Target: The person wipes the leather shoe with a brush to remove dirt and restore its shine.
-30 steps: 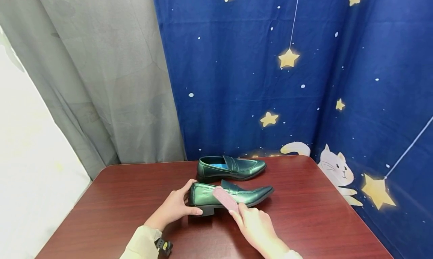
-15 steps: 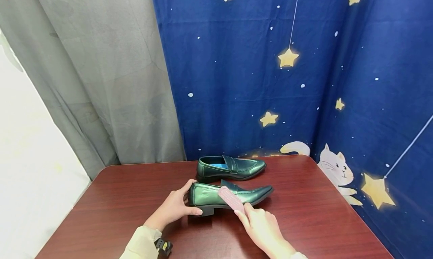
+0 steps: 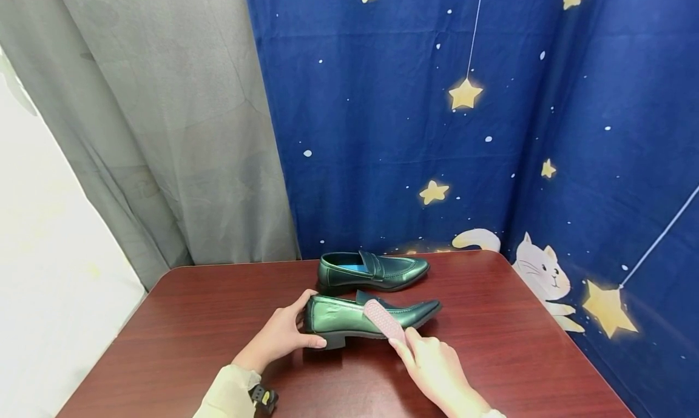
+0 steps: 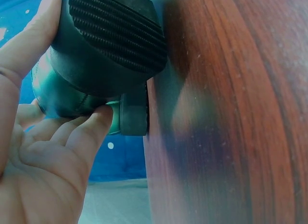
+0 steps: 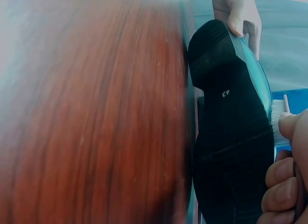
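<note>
My left hand (image 3: 281, 333) grips a dark green loafer (image 3: 333, 316) by its heel end, thumb low near the heel block and fingers behind. The loafer is tilted, so its black sole (image 5: 231, 108), marked 43, faces the right wrist camera. In the left wrist view the ribbed heel (image 4: 120, 36) stands close up, with the left palm (image 4: 45, 171) beside it. My right hand (image 3: 437, 366) holds a pink-backed brush (image 3: 384, 319) by its handle. Its white bristles (image 5: 277, 123) touch the loafer's near side around mid-length.
A matching loafer (image 3: 393, 272) stands upright behind, toe to the right, near the back edge of the reddish-brown table (image 3: 207, 321). Grey (image 3: 218, 133) and blue star-printed curtains (image 3: 382, 133) hang behind the table. A black device (image 3: 264, 398) sits at the left wrist.
The right hand and brush have slid rightward along the loafer's side, from nearer the heel toward the toe. The left hand and both loafers stay in place.
</note>
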{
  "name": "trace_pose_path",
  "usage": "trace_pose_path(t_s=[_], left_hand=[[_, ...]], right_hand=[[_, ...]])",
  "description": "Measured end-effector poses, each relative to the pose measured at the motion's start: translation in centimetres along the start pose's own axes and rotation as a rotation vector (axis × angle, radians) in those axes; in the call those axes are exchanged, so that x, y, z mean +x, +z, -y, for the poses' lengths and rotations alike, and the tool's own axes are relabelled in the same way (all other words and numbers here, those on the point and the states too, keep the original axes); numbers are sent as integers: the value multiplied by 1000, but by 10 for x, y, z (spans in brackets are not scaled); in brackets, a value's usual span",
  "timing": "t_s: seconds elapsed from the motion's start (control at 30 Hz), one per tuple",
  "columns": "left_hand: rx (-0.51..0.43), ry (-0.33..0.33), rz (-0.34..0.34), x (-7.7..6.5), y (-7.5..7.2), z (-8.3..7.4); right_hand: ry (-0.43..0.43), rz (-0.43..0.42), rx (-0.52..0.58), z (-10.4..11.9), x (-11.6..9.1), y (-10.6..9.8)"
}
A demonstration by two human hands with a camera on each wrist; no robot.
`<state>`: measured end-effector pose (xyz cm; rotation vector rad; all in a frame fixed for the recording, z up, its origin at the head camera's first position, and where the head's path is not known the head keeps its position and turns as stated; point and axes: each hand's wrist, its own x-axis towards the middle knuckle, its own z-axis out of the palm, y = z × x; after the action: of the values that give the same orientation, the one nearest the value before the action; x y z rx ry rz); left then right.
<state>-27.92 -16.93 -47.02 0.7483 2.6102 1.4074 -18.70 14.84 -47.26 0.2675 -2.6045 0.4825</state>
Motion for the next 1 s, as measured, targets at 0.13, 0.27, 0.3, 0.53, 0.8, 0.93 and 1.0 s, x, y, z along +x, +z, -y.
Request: trace_pose_path(t_s=[0.13, 0.27, 0.3, 0.53, 0.8, 0.93, 1.0], left_hand=[[3, 3, -4, 0, 0, 1], [-1, 5, -1, 0, 0, 1], [-2, 5, 0, 0, 0, 1], [-69, -1, 0, -1, 1, 0], [-16, 7, -62, -1, 3, 0], [53, 5, -118, 1, 3, -2], [84, -4, -141, 1, 2, -4]], right_hand=[[12, 3, 6, -5, -1, -2], [17, 3, 3, -9, -3, -5], [18, 4, 2, -10, -3, -5], [36, 25, 15, -19, -6, -7], [88, 111, 16, -27, -8, -13], [119, 160, 25, -33, -9, -17], [129, 173, 26, -37, -10, -19]])
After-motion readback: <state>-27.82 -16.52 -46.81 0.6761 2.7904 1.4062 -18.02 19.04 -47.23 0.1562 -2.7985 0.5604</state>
